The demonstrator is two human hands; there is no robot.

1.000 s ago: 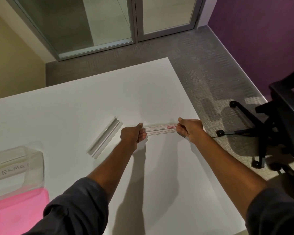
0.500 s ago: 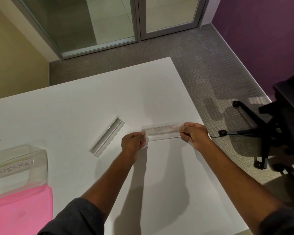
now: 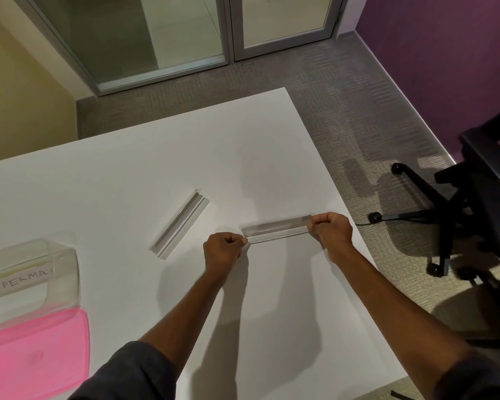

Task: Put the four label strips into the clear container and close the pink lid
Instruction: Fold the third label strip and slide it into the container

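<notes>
Clear plastic, long and narrow: a label strip [image 3: 276, 228] is held by its two ends above the white table [image 3: 127, 174], near the table's right edge. The left hand [image 3: 223, 249] is curled into a loose fist with thumb and fingertips pinched on the strip's left end; the right hand [image 3: 331, 230] is likewise curled, pinching the strip's right end. The strip runs almost level between them, its right end slightly farther from the viewer. Whether it touches the table surface cannot be told.

To the left of the held strip, apart from it, a small stack of strips [image 3: 179, 225] lies flat on the table, angled with its far end pointing up and to the right; how many pieces it contains cannot be told.

Well to the left of the held strip, at the table's left edge, stands the clear container [image 3: 55, 272], open, with a white label bearing handwritten letters on its wall. The pink lid [image 3: 35, 353] lies flat on the table just in front of the container, toward the viewer.

Dark sleeves [image 3: 133, 373] cover both forearms up to mid-arm. Off the table, to the right of the held strip, a black office chair [image 3: 479, 197] stands on grey carpet [image 3: 344, 90].
</notes>
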